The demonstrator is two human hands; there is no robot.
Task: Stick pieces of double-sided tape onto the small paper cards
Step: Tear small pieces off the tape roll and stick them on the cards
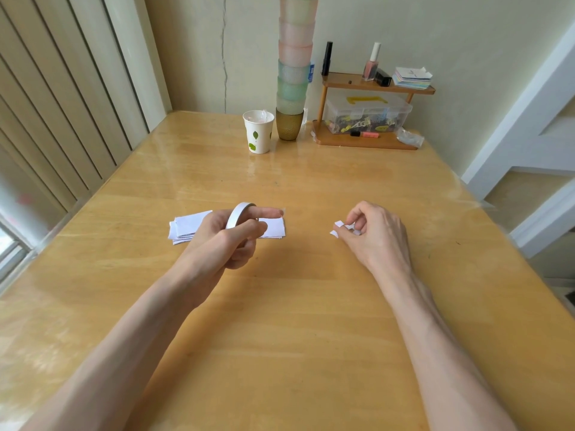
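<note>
Glossy wooden table [295, 306] lies under both arms. Left hand [230, 237] grips the tape roll [238, 216], light and stiff, forefinger through its core. Right hand [376, 231] pinches a small white scrap [337, 227], probably tape: limp, tacky, best held by one corner. Paper cards [189, 225], thin and easily shifted, lie stacked just behind the left hand.

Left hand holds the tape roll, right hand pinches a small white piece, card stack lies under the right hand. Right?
No. The head view shows the card stack by the left hand, partly hidden behind it, not under the right hand. The tape roll and the small white piece are as you say.
</note>
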